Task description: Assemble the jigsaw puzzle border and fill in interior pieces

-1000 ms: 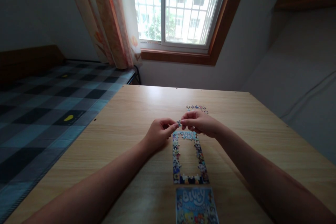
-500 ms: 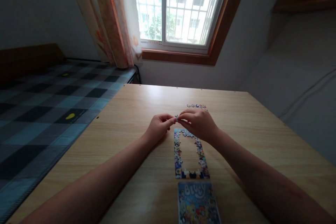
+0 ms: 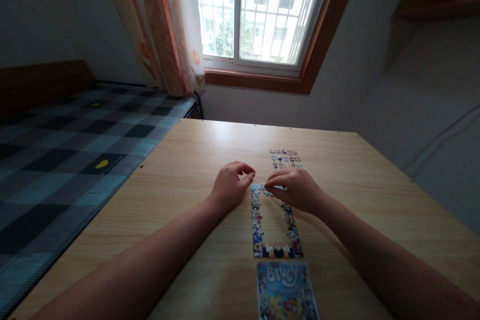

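The far right corner of the multicoloured, interlocking puzzle border [image 3: 256, 225], set in from the far edge of the pale wood-grained table [image 3: 183, 170], is hidden by the right hand [image 3: 294, 187]. Its fingertips, like the left hand's [image 3: 229, 183], are drawn together; whether anything is pinched cannot be told. Knobbed pieces [image 3: 279, 158] are ranged beyond.

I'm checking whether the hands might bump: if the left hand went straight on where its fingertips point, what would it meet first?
Probably the fingers of the right hand, just across a gap from the left hand; depth is unclear, so it might pass above them.
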`<state>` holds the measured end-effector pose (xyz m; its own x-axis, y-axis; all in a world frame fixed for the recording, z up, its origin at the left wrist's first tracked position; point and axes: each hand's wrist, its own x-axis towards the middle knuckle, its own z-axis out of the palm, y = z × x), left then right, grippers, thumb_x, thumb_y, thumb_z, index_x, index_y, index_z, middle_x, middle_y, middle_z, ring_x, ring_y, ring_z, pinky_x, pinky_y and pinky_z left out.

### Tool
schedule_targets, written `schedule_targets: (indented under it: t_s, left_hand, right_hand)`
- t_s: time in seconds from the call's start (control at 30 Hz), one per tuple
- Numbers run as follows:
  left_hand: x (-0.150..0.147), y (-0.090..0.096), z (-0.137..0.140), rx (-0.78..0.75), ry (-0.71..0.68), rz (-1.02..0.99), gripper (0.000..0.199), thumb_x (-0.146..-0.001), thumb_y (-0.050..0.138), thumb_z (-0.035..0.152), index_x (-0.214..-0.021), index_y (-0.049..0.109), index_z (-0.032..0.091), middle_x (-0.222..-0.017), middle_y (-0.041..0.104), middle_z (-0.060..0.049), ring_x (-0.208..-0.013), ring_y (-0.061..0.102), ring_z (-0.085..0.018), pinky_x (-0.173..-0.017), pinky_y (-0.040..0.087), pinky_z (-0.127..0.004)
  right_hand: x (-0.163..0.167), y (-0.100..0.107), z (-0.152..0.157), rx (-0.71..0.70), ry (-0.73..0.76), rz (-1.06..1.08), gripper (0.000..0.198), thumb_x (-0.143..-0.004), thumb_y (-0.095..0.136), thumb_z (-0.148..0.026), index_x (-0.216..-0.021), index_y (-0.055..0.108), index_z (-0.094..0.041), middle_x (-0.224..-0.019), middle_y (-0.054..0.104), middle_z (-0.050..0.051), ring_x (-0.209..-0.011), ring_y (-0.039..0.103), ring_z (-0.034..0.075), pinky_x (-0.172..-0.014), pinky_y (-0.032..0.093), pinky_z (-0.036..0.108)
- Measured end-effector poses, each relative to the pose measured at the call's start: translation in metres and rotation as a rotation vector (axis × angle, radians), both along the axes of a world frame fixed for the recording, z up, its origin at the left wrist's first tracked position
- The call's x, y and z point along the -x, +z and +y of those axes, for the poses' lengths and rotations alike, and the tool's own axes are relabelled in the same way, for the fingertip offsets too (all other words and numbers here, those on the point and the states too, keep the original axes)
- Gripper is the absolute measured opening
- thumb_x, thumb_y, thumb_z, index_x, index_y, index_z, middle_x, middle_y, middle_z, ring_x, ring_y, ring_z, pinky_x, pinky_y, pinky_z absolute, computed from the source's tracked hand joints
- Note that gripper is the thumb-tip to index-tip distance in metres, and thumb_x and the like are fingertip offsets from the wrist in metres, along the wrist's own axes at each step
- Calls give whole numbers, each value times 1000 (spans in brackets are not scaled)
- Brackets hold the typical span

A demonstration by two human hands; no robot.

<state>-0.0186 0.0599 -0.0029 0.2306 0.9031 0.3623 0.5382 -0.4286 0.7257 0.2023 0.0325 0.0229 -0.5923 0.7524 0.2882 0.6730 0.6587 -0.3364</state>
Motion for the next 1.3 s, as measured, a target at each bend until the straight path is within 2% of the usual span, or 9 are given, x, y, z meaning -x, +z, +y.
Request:
schedule_targets:
  t_s: [0.1, 0.23, 0.6, 0.93, 1.0, 1.1, 1.2, 1.3]
  left_hand:
    - [-2, 1, -4, -66, 13, 85, 8, -81, 70, 17, -83, 76, 22, -88, 73, -3, -93, 63, -22, -90, 49, -38]
    - [-3, 1, -5, -52, 6, 171, 9, -79, 75, 20, -87, 77, 25, -100, 73, -4, -107, 60, -26, -100, 45, -44]
    - [-5, -4, -5, -59, -10, 315, 14, -78, 76, 26, -91, 77, 27, -109, 72, -3, -111, 59, -28, -101, 44, -46]
    - [-4, -4, -7, -71, -18, 348, 12, -81, 72, 28, -92, 77, 27, -110, 72, -3, -111, 59, -27, -101, 44, -47]
    - [-4, -2, -7, -67, -23, 344, 12, -83, 70, 28, -92, 77, 26, -109, 72, -3, -110, 59, -28, -101, 45, -47]
    - [-3, -2, -6, -53, -18, 311, 13, -85, 66, 26, -95, 76, 25, -107, 73, -4, -109, 59, -27, -100, 46, -47]
    - [-3, -3, -4, -45, -10, 272, 13, -86, 64, 24, -95, 74, 23, -107, 73, -4, -108, 59, -27, -100, 46, -46]
    - [-2, -6, -3, -55, -7, 253, 13, -86, 64, 24, -96, 73, 23, -108, 72, -5, -109, 59, -27, -101, 46, -46]
  right_hand:
    - [1, -10, -1, -32, 29, 15, 15, -93, 65, -29, -90, 80, -28, -94, 79, -3, -84, 71, 15, -76, 50, 29]
    - [2, -15, -1, -86, 42, 3, 15, -94, 65, -30, -90, 79, -30, -92, 79, -4, -82, 70, 16, -74, 49, 30]
    - [5, -15, -2, -126, 62, -47, 17, -92, 64, -27, -88, 80, -30, -90, 78, -4, -79, 62, 18, -72, 47, 32]
    - [5, -21, -4, -101, 58, 5, 17, -93, 62, -26, -91, 79, -29, -96, 75, 0, -87, 61, 19, -82, 50, 36]
    - [2, -20, -5, -180, 50, 34, 16, -92, 64, -26, -92, 79, -30, -111, 73, 2, -97, 61, 21, -88, 50, 39]
    - [-7, -15, -3, -454, -83, 156, 16, -91, 64, -24, -95, 78, -29, -135, 62, 4, -119, 56, 26, -102, 45, 48]
    - [-24, -10, 5, -699, -289, 283, 17, -90, 63, -23, -100, 75, -29, -137, 58, 3, -126, 53, 26, -107, 42, 49]
    - [-45, -12, 15, -807, -385, 245, 17, -89, 63, -26, -101, 74, -30, -141, 55, 1, -133, 49, 26, -111, 39, 49]
